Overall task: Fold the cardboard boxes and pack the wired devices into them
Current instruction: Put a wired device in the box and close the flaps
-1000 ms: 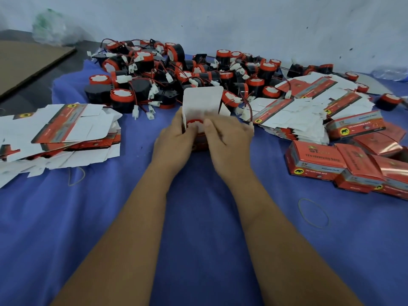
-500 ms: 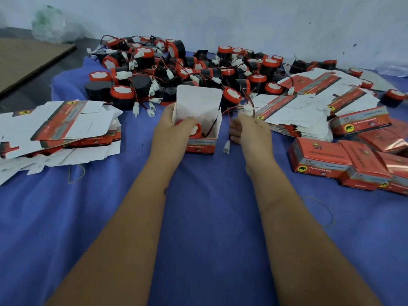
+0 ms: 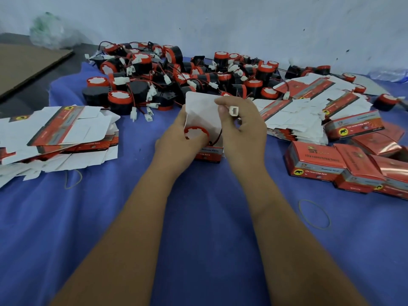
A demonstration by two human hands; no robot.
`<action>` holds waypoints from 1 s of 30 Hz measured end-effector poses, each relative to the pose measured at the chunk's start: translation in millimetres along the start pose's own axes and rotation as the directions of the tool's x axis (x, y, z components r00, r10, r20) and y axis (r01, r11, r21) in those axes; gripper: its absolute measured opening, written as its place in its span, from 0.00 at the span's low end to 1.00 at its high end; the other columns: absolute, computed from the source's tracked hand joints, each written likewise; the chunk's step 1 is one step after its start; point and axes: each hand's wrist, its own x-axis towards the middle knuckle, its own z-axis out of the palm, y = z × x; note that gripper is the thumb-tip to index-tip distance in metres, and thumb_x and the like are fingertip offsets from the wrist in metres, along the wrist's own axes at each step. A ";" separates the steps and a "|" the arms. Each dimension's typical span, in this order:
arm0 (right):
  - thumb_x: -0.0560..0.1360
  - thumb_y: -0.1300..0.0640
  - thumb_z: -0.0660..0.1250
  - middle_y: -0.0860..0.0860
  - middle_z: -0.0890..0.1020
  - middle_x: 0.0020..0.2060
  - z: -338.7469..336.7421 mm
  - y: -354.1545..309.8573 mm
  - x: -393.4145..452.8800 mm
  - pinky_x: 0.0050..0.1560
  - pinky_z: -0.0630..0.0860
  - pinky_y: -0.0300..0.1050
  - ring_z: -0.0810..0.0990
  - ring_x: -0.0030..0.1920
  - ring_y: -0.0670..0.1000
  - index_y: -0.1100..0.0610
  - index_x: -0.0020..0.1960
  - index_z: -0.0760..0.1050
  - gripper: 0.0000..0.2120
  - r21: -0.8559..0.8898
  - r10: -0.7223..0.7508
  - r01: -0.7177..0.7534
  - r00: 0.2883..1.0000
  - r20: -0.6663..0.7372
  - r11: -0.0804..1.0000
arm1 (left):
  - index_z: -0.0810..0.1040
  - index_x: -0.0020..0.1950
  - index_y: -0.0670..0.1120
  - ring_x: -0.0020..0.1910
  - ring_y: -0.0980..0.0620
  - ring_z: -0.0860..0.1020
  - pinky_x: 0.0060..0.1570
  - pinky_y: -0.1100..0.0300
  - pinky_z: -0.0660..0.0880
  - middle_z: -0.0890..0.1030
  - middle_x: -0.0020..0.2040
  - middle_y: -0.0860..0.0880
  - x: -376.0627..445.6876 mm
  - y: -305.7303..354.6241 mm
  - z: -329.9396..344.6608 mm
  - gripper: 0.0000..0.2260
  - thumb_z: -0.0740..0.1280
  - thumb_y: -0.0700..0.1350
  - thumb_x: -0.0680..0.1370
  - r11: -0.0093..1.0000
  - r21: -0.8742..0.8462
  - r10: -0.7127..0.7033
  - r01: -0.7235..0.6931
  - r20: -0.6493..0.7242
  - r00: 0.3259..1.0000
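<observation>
at frame centre the left hand (image 3: 176,142) grips the open box (image 3: 206,120) (device (image 3: 195,132) inside). the right hand (image 3: 244,127) pinches the white connector (image 3: 233,111).

head-worn view, forward and down

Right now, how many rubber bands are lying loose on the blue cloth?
2. One rubber band lies to the right of the right forearm, near the closed boxes. The other lies on the left, partly tucked under the flat carton stack. More may be hidden under the piles.

Pale wall (image 3: 242,21), blue cloth (image 3: 198,217), dark floor (image 3: 66,62)
</observation>
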 end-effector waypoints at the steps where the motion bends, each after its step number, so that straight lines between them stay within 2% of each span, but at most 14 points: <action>1: 0.77 0.65 0.65 0.49 0.80 0.46 1.0 -1.8 -0.4 0.49 0.69 0.29 0.74 0.46 0.38 0.57 0.50 0.82 0.08 -0.014 -0.036 0.036 0.999 0.017 0.999 | 0.65 0.73 0.63 0.57 0.53 0.79 0.60 0.43 0.75 0.81 0.57 0.58 -0.2 0.4 0.4 0.28 0.62 0.56 0.72 1.000 0.010 0.012 -0.012 0.000 1.000; 3: 0.72 0.67 0.66 0.50 0.82 0.43 3.8 -5.7 -4.1 0.51 0.72 0.38 0.74 0.46 0.43 0.60 0.47 0.82 0.08 -0.050 -0.105 0.109 0.992 0.067 0.993 | 0.67 0.71 0.63 0.55 0.52 0.79 0.60 0.42 0.74 0.81 0.55 0.57 -0.9 0.1 1.1 0.27 0.62 0.60 0.71 0.999 0.018 0.029 -0.028 -0.013 1.000; 5: 0.69 0.64 0.66 0.51 0.83 0.41 5.9 -10.3 -9.1 0.52 0.73 0.48 0.77 0.47 0.48 0.60 0.45 0.82 0.07 -0.022 -0.143 0.147 0.981 0.130 0.989 | 0.70 0.68 0.58 0.52 0.52 0.80 0.57 0.42 0.76 0.82 0.51 0.56 -0.6 -0.8 1.4 0.29 0.60 0.63 0.68 0.999 0.031 0.030 -0.029 -0.029 0.999; 8: 0.72 0.53 0.63 0.47 0.83 0.41 7.8 -14.9 -14.2 0.59 0.69 0.58 0.78 0.51 0.49 0.56 0.45 0.82 0.11 0.020 -0.138 0.137 0.963 0.232 0.990 | 0.74 0.65 0.46 0.54 0.49 0.80 0.60 0.44 0.75 0.80 0.46 0.57 5.5 -4.6 4.7 0.21 0.66 0.53 0.74 0.996 0.093 -0.007 0.008 -0.012 1.000; 10: 0.74 0.48 0.60 0.43 0.83 0.42 9.0 -16.3 -14.4 0.63 0.64 0.58 0.76 0.55 0.45 0.53 0.45 0.83 0.14 0.012 -0.104 0.105 0.959 0.263 0.994 | 0.74 0.61 0.44 0.56 0.48 0.79 0.60 0.50 0.74 0.75 0.42 0.60 8.9 -6.5 6.6 0.12 0.64 0.48 0.80 0.993 0.118 -0.016 0.013 0.025 1.000; 11: 0.75 0.48 0.60 0.41 0.83 0.41 9.0 -16.3 -13.1 0.64 0.62 0.58 0.75 0.56 0.43 0.51 0.44 0.83 0.14 0.026 -0.075 0.071 0.964 0.255 0.997 | 0.74 0.59 0.47 0.56 0.50 0.79 0.57 0.54 0.75 0.77 0.43 0.60 8.1 -6.6 6.1 0.12 0.64 0.52 0.79 0.997 0.072 0.001 -0.003 0.027 1.000; 13: 0.76 0.50 0.63 0.36 0.80 0.38 7.0 -13.3 -9.5 0.65 0.63 0.58 0.75 0.56 0.40 0.51 0.42 0.84 0.12 0.041 -0.023 0.015 0.981 0.194 0.999 | 0.74 0.63 0.54 0.56 0.56 0.79 0.57 0.55 0.75 0.82 0.51 0.59 4.6 -6.8 4.0 0.20 0.63 0.60 0.73 1.000 -0.002 0.021 -0.021 -0.013 1.000; 16: 0.73 0.59 0.70 0.36 0.77 0.41 3.9 -1.3 -3.1 0.65 0.66 0.58 0.76 0.57 0.47 0.52 0.46 0.85 0.06 -0.068 -0.006 0.012 0.995 0.096 0.998 | 0.71 0.70 0.61 0.57 0.56 0.79 0.60 0.49 0.76 0.81 0.57 0.59 1.2 -4.9 3.4 0.24 0.63 0.57 0.73 1.000 -0.016 0.016 -0.017 -0.035 0.999; 19: 0.73 0.60 0.71 0.44 0.81 0.49 1.3 6.8 -0.3 0.69 0.56 0.40 0.72 0.60 0.44 0.47 0.51 0.83 0.10 -0.190 0.046 -0.029 0.995 0.085 0.981 | 0.69 0.71 0.60 0.57 0.55 0.79 0.60 0.48 0.76 0.81 0.57 0.59 2.7 -2.6 3.8 0.27 0.63 0.55 0.71 1.000 -0.027 0.005 -0.007 -0.055 0.998; 20: 0.73 0.59 0.71 0.44 0.81 0.49 0.4 8.6 0.5 0.67 0.54 0.38 0.71 0.60 0.42 0.46 0.55 0.81 0.13 -0.223 0.044 -0.022 0.995 0.093 0.975 | 0.68 0.72 0.60 0.57 0.55 0.79 0.60 0.48 0.76 0.81 0.58 0.59 2.4 -1.9 3.9 0.29 0.63 0.56 0.70 0.999 -0.032 0.000 -0.002 -0.057 0.998; 22: 0.73 0.58 0.72 0.42 0.81 0.45 -1.5 10.7 1.9 0.68 0.54 0.40 0.71 0.59 0.40 0.45 0.59 0.79 0.17 -0.258 0.015 0.013 0.994 0.108 0.966 | 0.68 0.73 0.59 0.57 0.54 0.79 0.60 0.47 0.76 0.81 0.58 0.58 1.2 -2.2 3.0 0.31 0.63 0.58 0.69 0.999 -0.033 -0.013 0.011 -0.052 0.999; 24: 0.72 0.58 0.72 0.40 0.79 0.42 -2.6 11.9 2.8 0.70 0.55 0.47 0.72 0.60 0.42 0.48 0.58 0.79 0.15 -0.274 -0.017 0.044 0.995 0.098 0.961 | 0.72 0.69 0.58 0.57 0.53 0.79 0.59 0.46 0.76 0.82 0.56 0.57 0.7 -2.2 3.2 0.27 0.63 0.58 0.69 0.999 -0.035 -0.015 0.014 -0.042 0.999; 26: 0.71 0.57 0.73 0.41 0.80 0.44 -2.9 13.9 2.5 0.69 0.59 0.52 0.72 0.60 0.44 0.51 0.53 0.81 0.11 -0.289 -0.053 0.078 0.994 0.091 0.954 | 0.74 0.66 0.58 0.56 0.53 0.79 0.59 0.47 0.77 0.82 0.55 0.57 0.4 -1.9 3.4 0.25 0.63 0.57 0.69 0.999 -0.038 -0.017 0.015 -0.039 0.999; 30: 0.69 0.55 0.75 0.50 0.80 0.51 -3.5 19.8 2.5 0.59 0.62 0.48 0.73 0.58 0.53 0.54 0.43 0.82 0.05 -0.384 -0.136 0.160 0.987 0.087 0.909 | 0.74 0.67 0.57 0.55 0.55 0.79 0.58 0.48 0.78 0.82 0.55 0.58 -0.4 -1.3 3.9 0.24 0.64 0.56 0.71 0.998 -0.062 -0.026 0.020 -0.084 0.996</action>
